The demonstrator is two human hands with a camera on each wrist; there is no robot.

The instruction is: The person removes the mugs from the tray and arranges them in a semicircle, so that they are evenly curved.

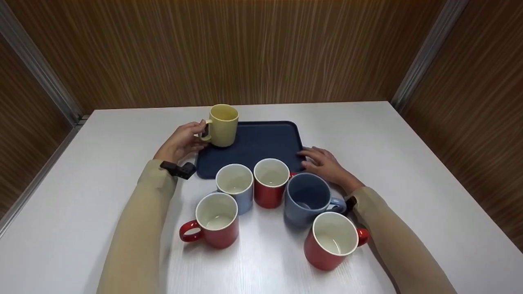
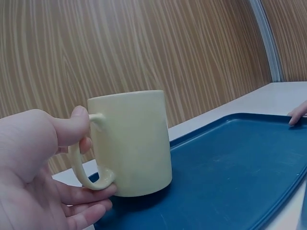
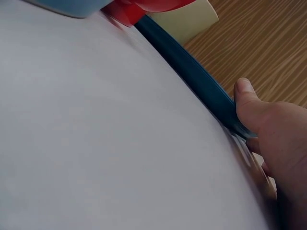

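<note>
A pale yellow mug (image 1: 223, 124) (image 2: 132, 143) stands on the far left corner of a dark blue tray (image 1: 261, 145) (image 2: 230, 177). My left hand (image 1: 183, 141) (image 2: 43, 172) grips its handle, thumb on top and fingers through the loop. My right hand (image 1: 322, 161) (image 3: 268, 129) rests at the tray's near right corner, thumb on the rim (image 3: 201, 79), fingers laid flat on the white table. In front of the tray stand several mugs: a light blue one (image 1: 235, 185), a red one (image 1: 270, 181), a darker blue one (image 1: 307, 199), and two more red mugs (image 1: 214, 220) (image 1: 331, 241).
The white table (image 1: 408, 163) (image 3: 96, 134) is boxed in by wood-grain walls (image 1: 253, 49) behind and at both sides. The mugs near me crowd the space between my forearms. The tray holds only the yellow mug.
</note>
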